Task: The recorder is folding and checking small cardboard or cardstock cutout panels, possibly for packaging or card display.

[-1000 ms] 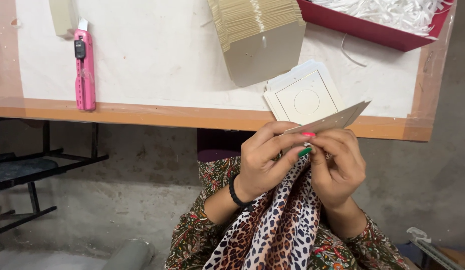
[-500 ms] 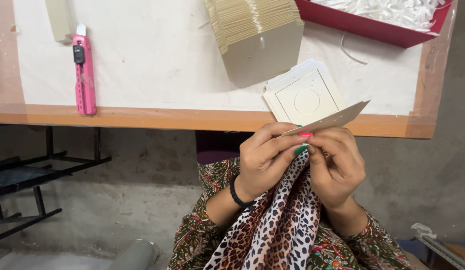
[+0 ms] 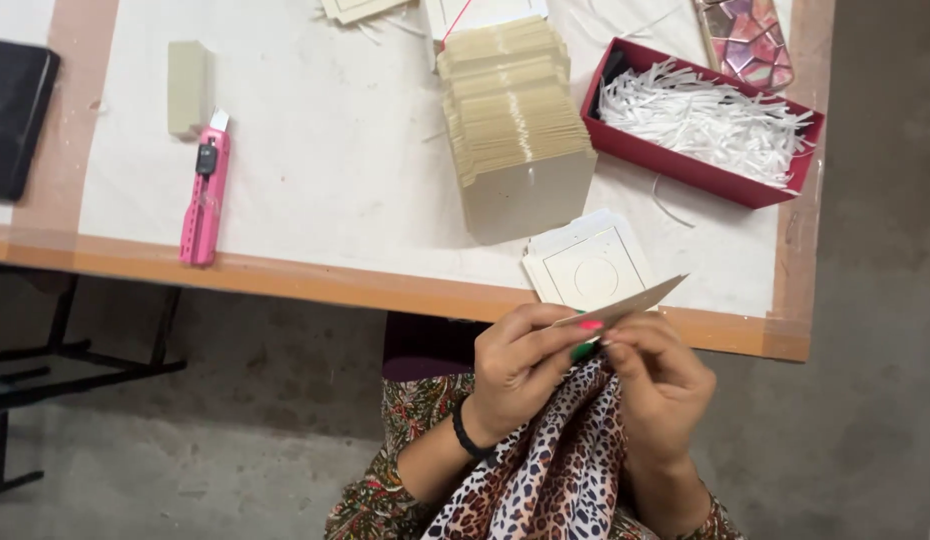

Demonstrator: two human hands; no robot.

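Observation:
Both my hands are raised close together in front of my lap, just below the table edge. My left hand [image 3: 520, 365] and my right hand [image 3: 660, 385] pinch a thin beige cardboard card [image 3: 635, 299], seen almost edge-on, tilted up to the right. A small green bit shows between my fingers under the card. Just beyond the card, a few flat cream cards with a printed circle [image 3: 588, 272] lie on the white table top [image 3: 325, 170]. A leaning row of several beige cards [image 3: 513, 130] stands behind them.
A red tray of white shredded strips [image 3: 700, 125] sits at the right, a patterned flat case [image 3: 750, 40] beyond it. A pink utility knife [image 3: 206, 195] and a small beige block [image 3: 188, 87] lie at the left, a black object [image 3: 15, 115] at the far left edge.
The view has tilted up, so more of the table's far side shows. My hands keep the same pinch on the card, with hardly any movement.

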